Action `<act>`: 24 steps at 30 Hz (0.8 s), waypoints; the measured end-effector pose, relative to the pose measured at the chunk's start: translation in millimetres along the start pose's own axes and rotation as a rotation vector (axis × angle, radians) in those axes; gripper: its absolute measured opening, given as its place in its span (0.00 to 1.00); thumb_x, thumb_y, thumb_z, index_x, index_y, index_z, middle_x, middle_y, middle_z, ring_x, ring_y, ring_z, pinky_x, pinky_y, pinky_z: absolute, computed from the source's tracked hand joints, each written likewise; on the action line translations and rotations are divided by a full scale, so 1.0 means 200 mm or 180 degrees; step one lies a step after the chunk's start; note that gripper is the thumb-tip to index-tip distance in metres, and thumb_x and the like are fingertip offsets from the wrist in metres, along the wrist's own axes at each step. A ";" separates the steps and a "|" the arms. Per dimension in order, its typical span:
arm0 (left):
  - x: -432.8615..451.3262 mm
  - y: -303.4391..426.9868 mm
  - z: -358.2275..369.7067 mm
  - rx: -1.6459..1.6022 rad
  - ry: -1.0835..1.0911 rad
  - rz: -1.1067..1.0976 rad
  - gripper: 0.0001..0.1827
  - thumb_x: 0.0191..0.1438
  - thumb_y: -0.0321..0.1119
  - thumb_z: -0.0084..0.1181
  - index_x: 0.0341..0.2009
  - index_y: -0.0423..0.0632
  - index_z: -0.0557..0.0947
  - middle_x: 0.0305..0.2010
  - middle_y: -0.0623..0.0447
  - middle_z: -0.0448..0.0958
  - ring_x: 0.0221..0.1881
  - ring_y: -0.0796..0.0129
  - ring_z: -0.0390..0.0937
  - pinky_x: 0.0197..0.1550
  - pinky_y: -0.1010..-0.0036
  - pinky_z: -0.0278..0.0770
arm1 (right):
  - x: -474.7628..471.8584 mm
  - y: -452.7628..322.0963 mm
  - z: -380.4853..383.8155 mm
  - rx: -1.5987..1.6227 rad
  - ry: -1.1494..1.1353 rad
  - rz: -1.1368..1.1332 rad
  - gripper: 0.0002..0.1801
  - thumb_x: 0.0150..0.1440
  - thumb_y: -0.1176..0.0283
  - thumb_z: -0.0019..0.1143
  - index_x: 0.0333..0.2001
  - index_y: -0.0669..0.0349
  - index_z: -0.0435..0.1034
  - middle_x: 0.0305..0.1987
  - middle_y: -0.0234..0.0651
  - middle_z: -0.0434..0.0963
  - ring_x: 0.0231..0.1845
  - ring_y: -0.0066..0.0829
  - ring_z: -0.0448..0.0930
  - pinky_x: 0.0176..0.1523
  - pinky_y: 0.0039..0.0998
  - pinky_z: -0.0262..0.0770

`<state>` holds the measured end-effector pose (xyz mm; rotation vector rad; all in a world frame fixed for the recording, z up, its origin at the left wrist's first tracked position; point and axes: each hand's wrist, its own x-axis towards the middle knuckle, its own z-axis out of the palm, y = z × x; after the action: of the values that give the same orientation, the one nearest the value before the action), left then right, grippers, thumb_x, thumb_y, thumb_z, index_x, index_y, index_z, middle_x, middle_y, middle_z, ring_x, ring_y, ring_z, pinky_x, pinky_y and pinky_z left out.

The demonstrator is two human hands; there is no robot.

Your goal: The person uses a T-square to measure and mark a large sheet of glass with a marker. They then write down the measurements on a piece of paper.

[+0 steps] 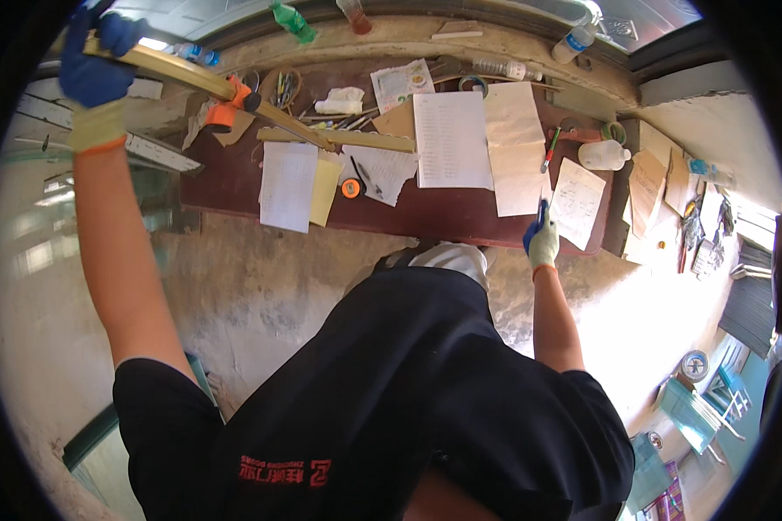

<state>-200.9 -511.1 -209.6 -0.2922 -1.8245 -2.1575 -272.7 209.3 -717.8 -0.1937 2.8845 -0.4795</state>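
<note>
In a blue-and-cream work glove, my left hand (pixel 98 65) is raised at the upper left, gripping the end of a T-shaped cutting ruler (pixel 280 120). Its long yellowish bar slants down to the desk, where its crossbar (pixel 371 140) lies over papers. An orange sliding piece (pixel 236 93) sits partway along the bar. My right hand (pixel 542 241), gloved the same way, is at the desk's front edge between a beige sheet (pixel 518 176) and a handwritten sheet (pixel 579 202). Its fingers point away from me; whether it holds something thin is unclear.
The dark red desk (pixel 378 211) bears printed sheets (pixel 453 137), an orange tape measure (pixel 350 188), pens (pixel 363 170), tape rolls (pixel 473 84) and a white bottle (pixel 603 155). Plastic bottles (pixel 293 23) line the ledge behind. Glass panes (pixel 691 410) stand at the lower right.
</note>
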 end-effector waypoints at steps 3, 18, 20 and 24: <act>0.12 -0.25 -0.09 0.0330 0.0494 0.0423 0.22 0.69 0.50 0.54 0.49 0.42 0.81 0.28 0.56 0.74 0.29 0.69 0.76 0.41 0.69 0.79 | -0.21 0.08 -0.09 0.0062 0.0152 -0.0214 0.34 0.63 0.71 0.45 0.74 0.40 0.62 0.43 0.59 0.77 0.44 0.61 0.80 0.47 0.54 0.77; 0.63 -0.60 -0.34 0.0505 0.1718 0.0046 0.21 0.66 0.50 0.61 0.48 0.44 0.82 0.18 0.59 0.70 0.18 0.72 0.69 0.25 0.70 0.75 | -0.63 0.44 -0.12 0.0448 0.0305 0.0649 0.30 0.56 0.73 0.61 0.63 0.64 0.66 0.34 0.40 0.78 0.33 0.38 0.80 0.38 0.38 0.77; 0.67 -0.59 -0.35 0.0549 0.1768 0.0008 0.21 0.65 0.50 0.61 0.49 0.44 0.82 0.19 0.59 0.71 0.18 0.72 0.70 0.26 0.71 0.75 | -0.63 0.36 -0.21 0.2323 0.0378 0.0961 0.32 0.54 0.77 0.56 0.65 0.67 0.65 0.34 0.42 0.77 0.34 0.40 0.79 0.40 0.41 0.77; 0.73 -0.61 -0.39 0.0708 0.1583 0.0156 0.21 0.65 0.53 0.62 0.45 0.47 0.81 0.22 0.56 0.76 0.21 0.69 0.75 0.28 0.71 0.76 | -0.57 0.25 -0.29 0.1715 0.0698 0.0494 0.40 0.55 0.78 0.55 0.72 0.67 0.56 0.34 0.41 0.77 0.34 0.40 0.79 0.39 0.41 0.77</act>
<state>-378.2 -584.1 -286.5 0.2289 -1.7125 -1.7647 -180.5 293.2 -659.9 0.1780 2.8085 -1.2809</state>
